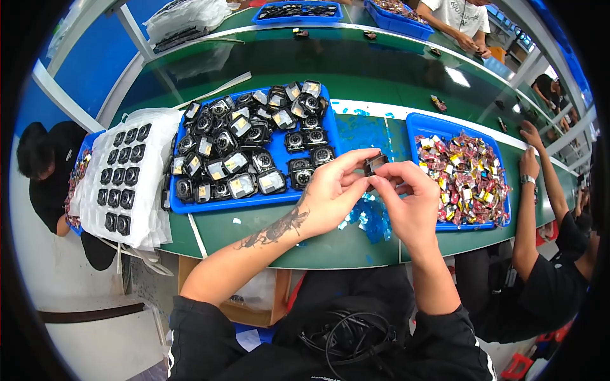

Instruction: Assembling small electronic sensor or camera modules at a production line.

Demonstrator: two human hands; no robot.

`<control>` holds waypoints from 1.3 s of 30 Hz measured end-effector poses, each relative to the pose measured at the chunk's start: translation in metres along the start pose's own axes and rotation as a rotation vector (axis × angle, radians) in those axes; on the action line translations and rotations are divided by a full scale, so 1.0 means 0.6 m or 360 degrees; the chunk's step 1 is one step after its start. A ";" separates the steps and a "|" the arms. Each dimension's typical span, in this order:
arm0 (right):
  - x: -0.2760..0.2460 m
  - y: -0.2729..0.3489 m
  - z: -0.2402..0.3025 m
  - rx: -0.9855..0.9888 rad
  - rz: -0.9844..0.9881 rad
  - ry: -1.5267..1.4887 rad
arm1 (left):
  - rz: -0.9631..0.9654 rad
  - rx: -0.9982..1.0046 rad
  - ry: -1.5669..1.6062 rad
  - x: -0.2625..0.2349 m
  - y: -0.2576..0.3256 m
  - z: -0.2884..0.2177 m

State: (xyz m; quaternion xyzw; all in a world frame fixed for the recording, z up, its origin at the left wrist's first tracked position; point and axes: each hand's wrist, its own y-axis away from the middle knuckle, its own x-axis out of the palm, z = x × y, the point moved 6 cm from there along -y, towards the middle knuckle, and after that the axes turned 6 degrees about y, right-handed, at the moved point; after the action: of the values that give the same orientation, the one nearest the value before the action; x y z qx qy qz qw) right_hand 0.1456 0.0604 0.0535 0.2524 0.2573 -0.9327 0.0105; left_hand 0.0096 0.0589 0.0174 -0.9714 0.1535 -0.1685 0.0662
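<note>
Near the middle of the frame the left hand (pixel 330 190) and the right hand (pixel 410 200) meet above the green tabletop (pixel 254 235); between them sits a small dark square part (pixel 376 163), pinched at its left edge by the left fingers (pixel 359 157) and steadied from the right and below by the right fingers (pixel 389 184), so both hands are closed on it; the left forearm bears a dark tattoo; just beneath the hands lies a scatter of small blue film scraps (pixel 368 216) on the tabletop; to the left of centre a blue tray (pixel 273 152) holds a heap of similar dark square parts, some with pale faces, some with round lenses; right of centre a second blue tray (pixel 419 124) is filled with small packets in red, yellow and white; at the left edge a white sheet (pixel 152 190) carries dark parts set in neat rows; at the right edge another person's arm (pixel 530 209), with a wristwatch, reaches up beside the packet tray; more blue trays stand at the top of the frame.
</note>
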 end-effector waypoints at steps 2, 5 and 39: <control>0.003 0.002 -0.001 0.0039 -0.0025 -0.0072 | -0.0012 0.0001 -0.0028 0.000 0.000 -0.002; 0.004 0.007 -0.004 0.0126 -0.0041 -0.0192 | -0.0016 -0.0034 0.0000 0.001 0.002 -0.003; -0.023 0.003 0.008 0.0209 0.0003 0.0063 | 0.0160 -0.0049 0.0033 0.013 0.008 -0.005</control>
State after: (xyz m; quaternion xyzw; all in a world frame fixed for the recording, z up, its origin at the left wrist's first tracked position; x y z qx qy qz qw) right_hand 0.1553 0.0547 0.0627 0.2711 0.1955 -0.9425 -0.0102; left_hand 0.0145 0.0515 0.0215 -0.9616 0.2053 -0.1727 0.0581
